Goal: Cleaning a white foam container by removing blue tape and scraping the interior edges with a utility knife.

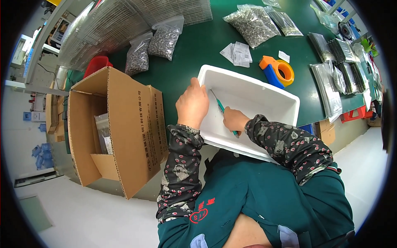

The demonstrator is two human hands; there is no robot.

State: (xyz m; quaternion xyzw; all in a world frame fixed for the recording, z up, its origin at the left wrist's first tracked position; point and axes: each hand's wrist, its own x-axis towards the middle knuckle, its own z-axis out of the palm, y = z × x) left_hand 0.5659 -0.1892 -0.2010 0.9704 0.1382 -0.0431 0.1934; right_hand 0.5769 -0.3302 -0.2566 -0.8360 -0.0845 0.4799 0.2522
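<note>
A white foam box [285,105] sits tilted at the table's front edge, its hollow facing me. My left hand [192,103] is closed over the box's left rim. Inside the box, my right hand [235,120] is wrapped round a slim green-handled tool [221,106]. The tool has a thin metal tip, which points to the box's upper left inner corner. Whether it is a screwdriver or a knife I cannot tell. The tip looks close to the inner wall; contact is unclear.
An opened cardboard carton [136,136] stands left, with a bagged item [103,132] inside. Bags of small metal parts [253,25] lie on the green table [198,49]. An orange and blue tape dispenser [278,72], paper labels [237,54] and stacked packets [326,87] are beyond the box and to its right.
</note>
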